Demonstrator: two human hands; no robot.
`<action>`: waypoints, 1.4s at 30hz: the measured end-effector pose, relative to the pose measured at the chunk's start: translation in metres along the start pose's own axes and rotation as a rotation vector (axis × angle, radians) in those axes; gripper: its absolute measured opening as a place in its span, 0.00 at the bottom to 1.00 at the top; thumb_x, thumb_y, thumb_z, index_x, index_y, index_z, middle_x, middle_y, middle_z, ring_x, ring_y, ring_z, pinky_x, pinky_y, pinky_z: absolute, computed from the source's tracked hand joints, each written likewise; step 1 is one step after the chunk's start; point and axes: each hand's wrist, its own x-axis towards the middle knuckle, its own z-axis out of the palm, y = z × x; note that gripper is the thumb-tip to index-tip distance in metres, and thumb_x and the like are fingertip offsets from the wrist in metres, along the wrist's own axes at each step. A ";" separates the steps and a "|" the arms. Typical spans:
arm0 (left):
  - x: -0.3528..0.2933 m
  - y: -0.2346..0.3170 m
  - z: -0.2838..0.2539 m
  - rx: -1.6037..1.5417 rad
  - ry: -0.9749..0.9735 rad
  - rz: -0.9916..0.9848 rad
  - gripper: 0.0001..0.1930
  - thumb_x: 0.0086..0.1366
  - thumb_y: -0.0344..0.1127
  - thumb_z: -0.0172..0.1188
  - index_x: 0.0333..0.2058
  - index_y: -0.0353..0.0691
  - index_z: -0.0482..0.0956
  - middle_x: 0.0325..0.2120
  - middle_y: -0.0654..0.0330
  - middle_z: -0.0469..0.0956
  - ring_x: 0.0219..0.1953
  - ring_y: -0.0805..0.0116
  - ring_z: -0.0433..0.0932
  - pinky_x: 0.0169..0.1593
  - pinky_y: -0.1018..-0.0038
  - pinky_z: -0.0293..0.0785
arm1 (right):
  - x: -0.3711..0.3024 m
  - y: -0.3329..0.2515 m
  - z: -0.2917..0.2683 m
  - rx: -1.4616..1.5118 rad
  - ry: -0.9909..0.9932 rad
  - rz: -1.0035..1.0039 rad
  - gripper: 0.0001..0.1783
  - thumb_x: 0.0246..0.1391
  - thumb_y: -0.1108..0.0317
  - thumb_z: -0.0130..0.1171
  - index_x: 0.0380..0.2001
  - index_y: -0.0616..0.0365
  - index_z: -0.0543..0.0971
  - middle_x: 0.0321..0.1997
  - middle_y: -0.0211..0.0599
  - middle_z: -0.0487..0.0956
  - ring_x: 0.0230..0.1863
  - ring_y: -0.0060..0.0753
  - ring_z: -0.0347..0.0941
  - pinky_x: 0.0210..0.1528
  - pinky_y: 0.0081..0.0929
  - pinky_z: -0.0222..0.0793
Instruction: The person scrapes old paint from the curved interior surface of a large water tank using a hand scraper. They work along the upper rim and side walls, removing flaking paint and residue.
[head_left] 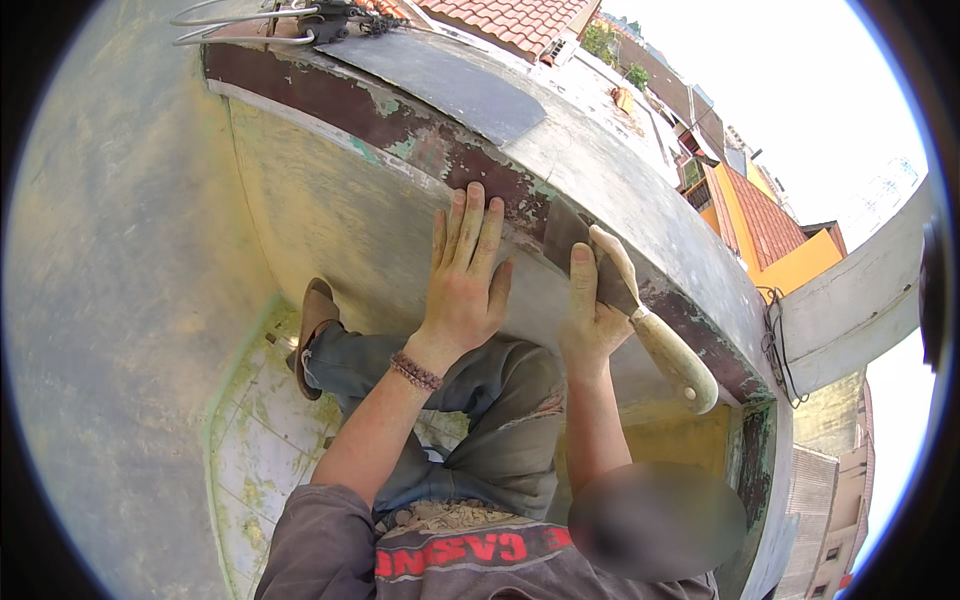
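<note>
A bright, high outdoor spot with orange-red tiled roofs [520, 25] beyond is edged by a grey-topped concrete parapet [620, 185], whose inner face carries a flaking maroon painted band [330, 105] above a pale, yellow-stained wall [325, 185]. The left hand [460, 290], a reddish-brown braided bracelet [416, 372] at its wrist, is open and holds nothing; its fingers are long and slightly parted, the tips lying over the band and the palm lower down, a pose that probably steadies the body or feels the surface. Just beside it, the right hand [593, 335] is partly closed on a flat-bladed hand tool with a thick, off-white, rounded handle [675, 362]. It seems to grip near the blade's root rather than around the handle, which juts free to the lower right; this likely gives closer control of the blade, with the upright thumb as a guide. The other fingers are largely hidden behind the tool, so their exact wrap cannot be told. The tool is at the maroon band, to the right of both palms. Farther up, a dark grey flat sheet [440, 85] lies on the parapet's top, apart from both hands.
</note>
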 end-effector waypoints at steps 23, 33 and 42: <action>-0.031 0.125 -0.018 -0.495 0.046 0.175 0.18 0.57 0.32 0.58 0.47 0.33 0.76 0.44 0.49 0.75 0.48 0.53 0.74 0.54 0.56 0.68 | -0.047 0.034 -0.059 -0.052 0.204 -0.003 0.14 0.60 0.78 0.54 0.49 0.67 0.73 0.42 0.47 0.79 0.40 0.32 0.79 0.41 0.27 0.76; -0.046 0.113 0.045 -1.733 -0.240 -1.114 0.12 0.70 0.42 0.53 0.42 0.38 0.74 0.38 0.63 0.76 0.44 0.71 0.74 0.49 0.71 0.70 | -0.087 0.006 -0.079 0.362 0.312 0.535 0.15 0.59 0.69 0.59 0.48 0.65 0.75 0.38 0.33 0.78 0.38 0.23 0.74 0.39 0.26 0.71; -0.058 0.092 0.050 -1.449 0.061 -1.058 0.12 0.71 0.40 0.50 0.38 0.36 0.73 0.31 0.59 0.78 0.31 0.69 0.77 0.39 0.71 0.75 | -0.168 0.023 -0.170 0.684 -0.524 0.998 0.37 0.47 0.71 0.70 0.60 0.61 0.67 0.51 0.45 0.75 0.55 0.34 0.71 0.54 0.31 0.69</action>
